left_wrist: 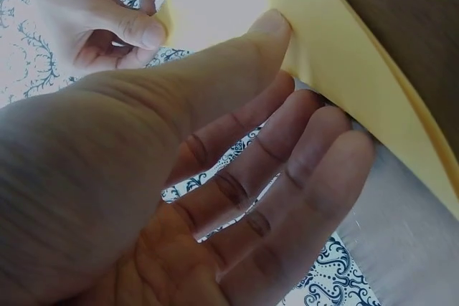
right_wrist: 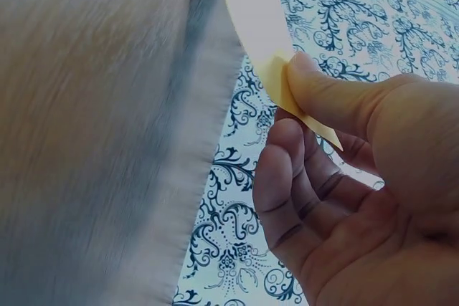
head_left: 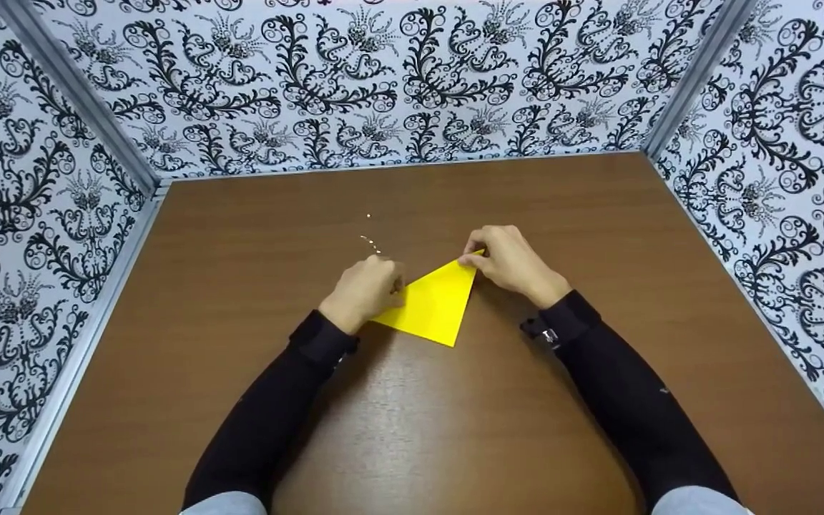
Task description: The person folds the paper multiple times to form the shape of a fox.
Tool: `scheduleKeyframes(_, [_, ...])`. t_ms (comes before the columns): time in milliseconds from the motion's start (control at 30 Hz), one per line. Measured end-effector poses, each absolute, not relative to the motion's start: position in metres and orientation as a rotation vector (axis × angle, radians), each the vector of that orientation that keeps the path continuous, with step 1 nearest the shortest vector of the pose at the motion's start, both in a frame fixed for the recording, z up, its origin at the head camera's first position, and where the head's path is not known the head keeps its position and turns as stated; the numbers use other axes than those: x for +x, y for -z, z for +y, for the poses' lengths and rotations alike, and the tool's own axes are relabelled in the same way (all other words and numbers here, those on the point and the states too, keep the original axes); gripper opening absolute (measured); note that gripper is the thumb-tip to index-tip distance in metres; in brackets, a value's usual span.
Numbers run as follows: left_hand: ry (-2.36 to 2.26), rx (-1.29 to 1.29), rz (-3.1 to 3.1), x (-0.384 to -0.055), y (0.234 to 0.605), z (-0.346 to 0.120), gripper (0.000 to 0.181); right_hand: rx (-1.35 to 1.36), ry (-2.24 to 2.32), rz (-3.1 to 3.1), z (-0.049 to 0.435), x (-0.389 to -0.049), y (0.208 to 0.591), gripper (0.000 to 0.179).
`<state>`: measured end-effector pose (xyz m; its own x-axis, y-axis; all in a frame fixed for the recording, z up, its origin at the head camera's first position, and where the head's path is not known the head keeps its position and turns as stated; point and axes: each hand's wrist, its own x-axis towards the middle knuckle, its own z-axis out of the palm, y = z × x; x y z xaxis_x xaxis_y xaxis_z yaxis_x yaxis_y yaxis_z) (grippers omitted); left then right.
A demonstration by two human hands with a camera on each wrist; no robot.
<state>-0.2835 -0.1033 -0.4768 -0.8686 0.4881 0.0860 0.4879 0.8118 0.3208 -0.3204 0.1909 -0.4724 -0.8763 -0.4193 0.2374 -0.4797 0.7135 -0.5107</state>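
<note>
A folded yellow sheet of paper (head_left: 432, 306) spans the space between both hands, one corner pointing toward the person. My left hand (head_left: 367, 290) pinches its left part, thumb on the near face and fingers behind. In the left wrist view the paper (left_wrist: 337, 41) shows two layers along its edge. The right hand (head_left: 512, 261) pinches the upper right corner between thumb and fingers. Seen from the right wrist, the pointed tip of the paper (right_wrist: 276, 80) pokes out past that thumb.
The brown wooden table (head_left: 412, 429) lies under both hands. Several tiny pale specks (head_left: 369, 242) show on it just beyond the left hand. Walls with black-and-white scroll patterns (head_left: 398, 79) and grey metal posts (head_left: 698, 75) enclose the back and sides.
</note>
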Motion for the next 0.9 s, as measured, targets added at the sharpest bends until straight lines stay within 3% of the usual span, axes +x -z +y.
scheduleKeyframes(900, [-0.846, 0.876, 3.239, -0.285, 0.437, -0.11, 0.024, 0.799, -1.046, -2.449, 0.201, -0.298, 0.434, 0.017])
